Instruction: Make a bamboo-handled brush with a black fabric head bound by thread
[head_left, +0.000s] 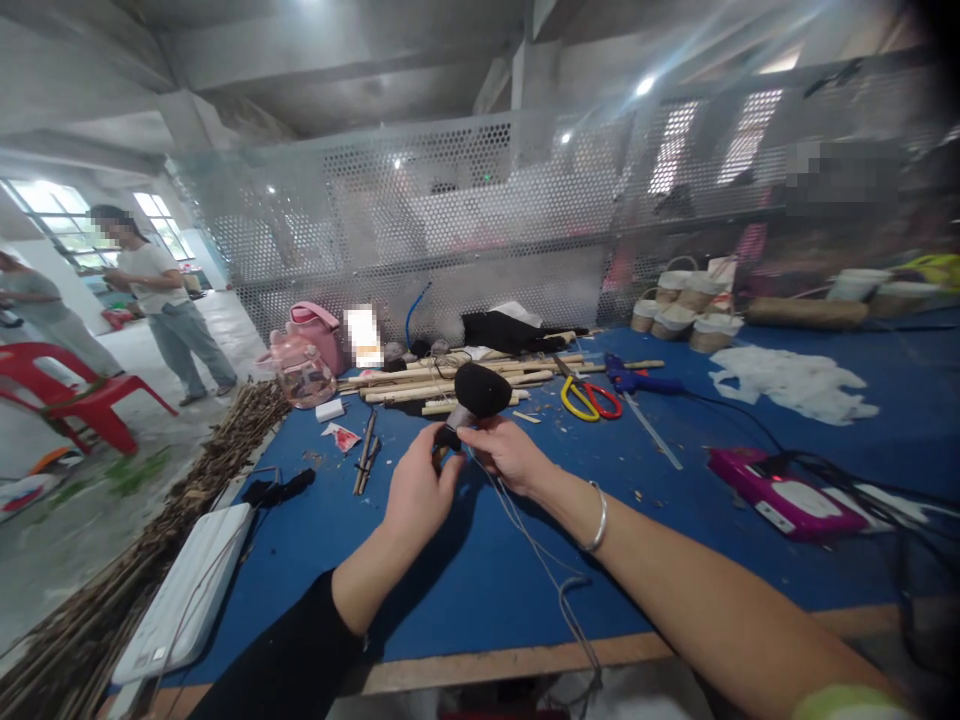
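Observation:
Both my hands meet over the blue table (465,570) and hold a microphone (474,397) with a black foam head pointing up and to the right. My left hand (416,495) is closed around its lower end. My right hand (506,452), with a silver bangle on the wrist, pinches the handle just under the foam head. A thin grey cord (536,550) runs from the microphone across the table and over its front edge.
Bamboo sticks (450,382), yellow-and-red scissors (589,398), a blue glue gun (634,380), white cloth (787,385) and a pink device (780,497) lie on the table. A white box (191,590) sits at left, by a bundle of twigs (150,540). Two people stand far left near a red chair (71,395).

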